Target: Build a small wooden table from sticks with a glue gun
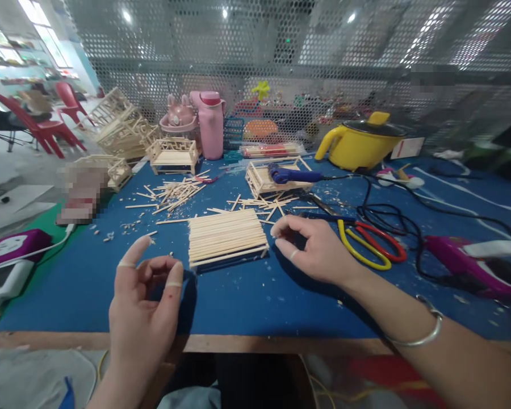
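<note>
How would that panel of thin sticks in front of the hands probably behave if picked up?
The stick panel is probably light for its size, being made of thin, wood-like sticks. It may lift as one fairly stiff sheet, since the sticks lie evenly side by side. Its front stick seems more fragile, as a gap partly separates it.

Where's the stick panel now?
In the head view, the stick panel is on the blue tabletop, just left of the right hand and beyond the left hand.

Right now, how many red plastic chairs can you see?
2: the nearer red plastic chair at far left, the farther red plastic chair beyond it, slightly right. Others may be hidden.
</note>
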Tool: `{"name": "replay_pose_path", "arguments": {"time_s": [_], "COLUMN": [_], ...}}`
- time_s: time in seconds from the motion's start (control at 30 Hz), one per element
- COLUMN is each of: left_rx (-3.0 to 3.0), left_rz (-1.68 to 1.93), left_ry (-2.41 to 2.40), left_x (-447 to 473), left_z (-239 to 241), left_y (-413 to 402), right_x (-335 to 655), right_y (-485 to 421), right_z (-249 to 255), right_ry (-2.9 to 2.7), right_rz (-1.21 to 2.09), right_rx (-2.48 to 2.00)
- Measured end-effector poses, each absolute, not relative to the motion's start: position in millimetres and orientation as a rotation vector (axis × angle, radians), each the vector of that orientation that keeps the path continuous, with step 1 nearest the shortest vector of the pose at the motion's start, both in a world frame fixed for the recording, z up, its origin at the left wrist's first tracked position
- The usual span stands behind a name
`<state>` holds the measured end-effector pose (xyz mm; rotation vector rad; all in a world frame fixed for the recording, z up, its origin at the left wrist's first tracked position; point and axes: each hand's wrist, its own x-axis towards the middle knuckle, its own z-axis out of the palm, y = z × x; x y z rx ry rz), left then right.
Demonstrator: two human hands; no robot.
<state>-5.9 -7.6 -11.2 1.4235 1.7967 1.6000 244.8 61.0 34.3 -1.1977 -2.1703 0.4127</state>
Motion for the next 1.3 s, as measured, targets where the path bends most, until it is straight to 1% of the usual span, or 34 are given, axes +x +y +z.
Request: {"name": "replay_pose_path", "arguments": {"time_s": [0.1,0.2,0.3,0.4,0.6,0.67,0.83,1.3], "left_rx": [1.444,1.459,1.527,1.554,1.366,1.307,1.352,1.416], "left_rz": [1.611,1.589,1.404,1.271,1.306,1.321,1.352,1.368], "left_ry": [1.816,1.774,1.777,1.832,1.569,1.514,1.483,1.527], "left_x": [-4.8,-6.0,-7.6,-9.3,-20.3,-23.9,-24.5,-21.6], "left_z": [-11.9,-11.7,-10.8,-9.6,-2.3,1.6,4.4,-3.3], "left_y": [-11.2,-10.2,-7.7,-7.8,-6.9,-2.4,6.8,8.6], "right_x": [244.4,241.9,237.8,235.1,245.8,251.4,254.7,244.5], "right_y": [61.2,61.8,61.9,60.9,64.6,68.5,71.3,63.4], "right_z": [34.7,35.1,33.7,32.5,40.8,43.3,43.6,40.4], "right_ry": [-2.255,-2.398,-2.458,-2.458,-2.458,-2.398,-2.302,-2.315], "right_rz": [0.446,0.407,0.393,0.499,0.835,0.896,0.932,0.941], "right_rx": [-1.313,-1.429,-1.449,-1.406,-1.419,-1.448,-1.442,-1.363]}}
